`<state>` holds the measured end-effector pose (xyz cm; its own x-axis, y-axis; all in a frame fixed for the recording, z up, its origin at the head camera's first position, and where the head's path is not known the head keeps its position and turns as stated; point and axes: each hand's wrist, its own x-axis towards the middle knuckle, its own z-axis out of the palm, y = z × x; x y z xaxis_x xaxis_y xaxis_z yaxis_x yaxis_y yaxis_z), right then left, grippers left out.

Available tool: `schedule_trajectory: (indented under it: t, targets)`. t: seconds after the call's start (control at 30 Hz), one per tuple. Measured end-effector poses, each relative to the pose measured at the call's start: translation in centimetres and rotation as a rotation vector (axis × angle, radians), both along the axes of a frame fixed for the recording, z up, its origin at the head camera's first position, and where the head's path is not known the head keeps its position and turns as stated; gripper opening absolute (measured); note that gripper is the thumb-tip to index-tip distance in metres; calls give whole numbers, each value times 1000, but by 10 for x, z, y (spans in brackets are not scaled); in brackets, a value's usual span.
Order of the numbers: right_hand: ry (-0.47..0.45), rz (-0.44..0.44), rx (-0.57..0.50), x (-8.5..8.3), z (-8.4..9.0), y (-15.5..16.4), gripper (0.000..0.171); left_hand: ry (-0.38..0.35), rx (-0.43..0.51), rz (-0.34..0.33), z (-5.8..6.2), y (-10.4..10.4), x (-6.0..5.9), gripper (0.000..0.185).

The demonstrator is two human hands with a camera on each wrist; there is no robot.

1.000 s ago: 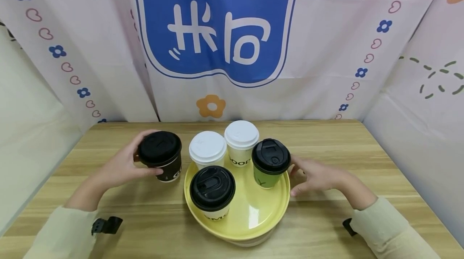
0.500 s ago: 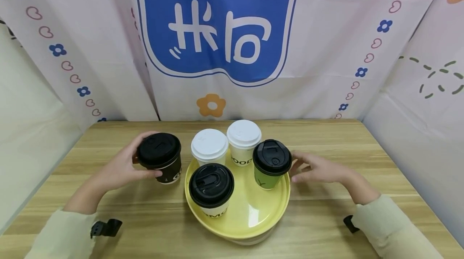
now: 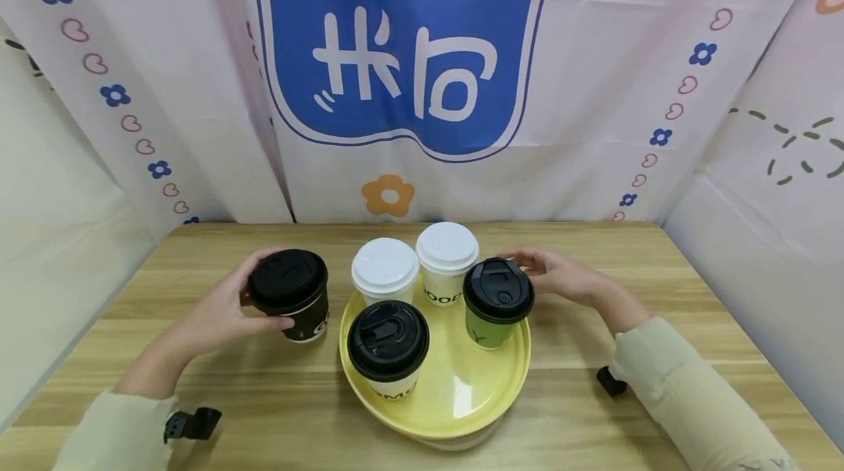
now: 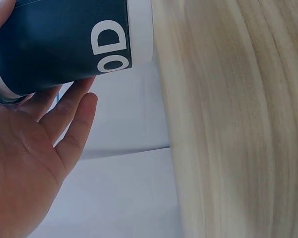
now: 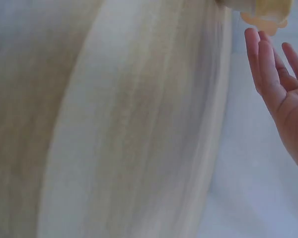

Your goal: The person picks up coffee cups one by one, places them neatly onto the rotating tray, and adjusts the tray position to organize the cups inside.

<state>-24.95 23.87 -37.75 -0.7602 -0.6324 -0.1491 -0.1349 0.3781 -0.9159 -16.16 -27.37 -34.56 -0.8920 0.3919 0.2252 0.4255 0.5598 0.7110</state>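
In the head view my left hand (image 3: pixel 220 317) grips a black paper cup (image 3: pixel 308 319) with a black lid, left of a round yellow tray (image 3: pixel 455 412). The left wrist view shows white lettering on this cup (image 4: pixel 59 44) and fingers beneath its side. At the tray's right rim stands a green cup (image 3: pixel 488 328) with a black lid. My right hand (image 3: pixel 563 279) is just behind and right of it, its fingertips partly hidden by the lid. In the right wrist view the right hand's fingers (image 5: pixel 269 74) are extended and hold nothing.
Also on the tray are a white-lidded cup (image 3: pixel 385 267) at the back left, another white-lidded cup (image 3: pixel 447 247) at the back, and a pale cup (image 3: pixel 389 343) with a black lid at the front left. A printed cloth (image 3: pixel 580 90) hangs behind the wooden table (image 3: pixel 580 420).
My right hand has moved from the right side of the green cup to farther back, behind its lid. My left hand keeps its grip on the black cup in nearly the same place.
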Motion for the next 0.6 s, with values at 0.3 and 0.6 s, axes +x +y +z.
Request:
schedule_trajectory:
  t: [0.3,0.6]
  targets:
    - [-28,96,8,2,-1,-1,80,-11,-13,32,0,-5,2,91]
    - [-24,99,14,10,-1,0,72,-12,-28,32,3,-1,3,93]
